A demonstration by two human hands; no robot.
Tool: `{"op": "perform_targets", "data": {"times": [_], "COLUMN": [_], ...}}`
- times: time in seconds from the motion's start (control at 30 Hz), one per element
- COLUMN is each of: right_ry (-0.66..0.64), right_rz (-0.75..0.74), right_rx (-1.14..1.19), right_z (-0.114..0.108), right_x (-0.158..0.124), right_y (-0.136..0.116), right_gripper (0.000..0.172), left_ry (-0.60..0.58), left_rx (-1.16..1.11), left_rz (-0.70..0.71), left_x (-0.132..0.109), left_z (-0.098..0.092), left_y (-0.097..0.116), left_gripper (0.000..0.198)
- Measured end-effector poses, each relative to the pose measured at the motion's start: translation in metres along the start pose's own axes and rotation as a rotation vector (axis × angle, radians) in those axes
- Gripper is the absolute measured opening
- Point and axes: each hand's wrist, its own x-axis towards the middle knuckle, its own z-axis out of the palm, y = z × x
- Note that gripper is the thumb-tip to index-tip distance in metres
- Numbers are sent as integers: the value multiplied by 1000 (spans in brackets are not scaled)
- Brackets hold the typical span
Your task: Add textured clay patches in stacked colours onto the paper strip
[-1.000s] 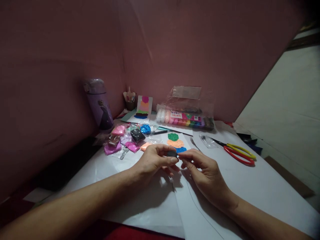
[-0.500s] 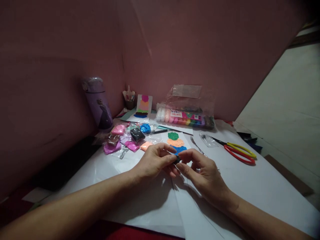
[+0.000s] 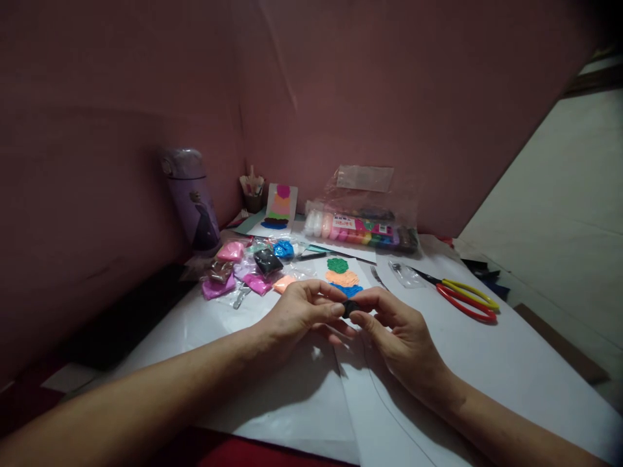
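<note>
A small lump of black clay is pinched between the fingertips of both hands just above the white paper. My left hand grips it from the left and my right hand from the right, fingers closed on it. Just beyond the hands lies a clay picture on the paper: a green patch, an orange patch and a blue patch, partly hidden by my fingers.
Small bags of coloured clay lie at the left. A purple bottle stands by the wall. A clay set box sits at the back, beside a finished card. Red-and-yellow scissors lie right; a fork nearby.
The black clay has been turned and squeezed between the fingers of both hands; my right fingers have closed further over it. The hands stay in the same spot.
</note>
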Motion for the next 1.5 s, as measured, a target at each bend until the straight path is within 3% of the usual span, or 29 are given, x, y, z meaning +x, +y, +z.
{"op": "perform_targets", "data": {"times": [0.2, 0.37, 0.57, 0.7, 0.83, 1.0, 1.1, 1.27, 1.5], "right_ry": [-21, -50, 17, 23, 13, -17, -40, 45, 22], "right_rz": [-164, -185, -149, -195, -131, -84, -71, 67, -3], "right_rx": [-6, -12, -40, -50, -69, 31, 102, 189, 103], "right_z": [-2, -1, -2, -1, 0, 0, 1, 2, 0], "right_x": [1, 0, 0, -1, -2, -2, -3, -3, -3], "right_y": [-3, -5, -4, -6, -4, -2, -3, -3, -2], "right_gripper": [10, 14, 8, 9, 7, 21, 17, 7, 9], "left_ry": [15, 33, 20, -16, -22, 10, -25, -52, -34], "left_rx": [28, 78, -50, -11, 29, 43, 36, 8, 76], "left_rz": [38, 53, 87, 17, -12, -3, 9, 46, 70], "left_x": [-1, -2, -1, 0, 0, 0, 0, -2, -1], "left_z": [0, 1, 1, 0, 0, 2, 1, -1, 1], "left_y": [1, 3, 0, -1, 0, 3, 3, 4, 3], "left_gripper": [23, 17, 23, 27, 22, 19, 21, 30, 21]}}
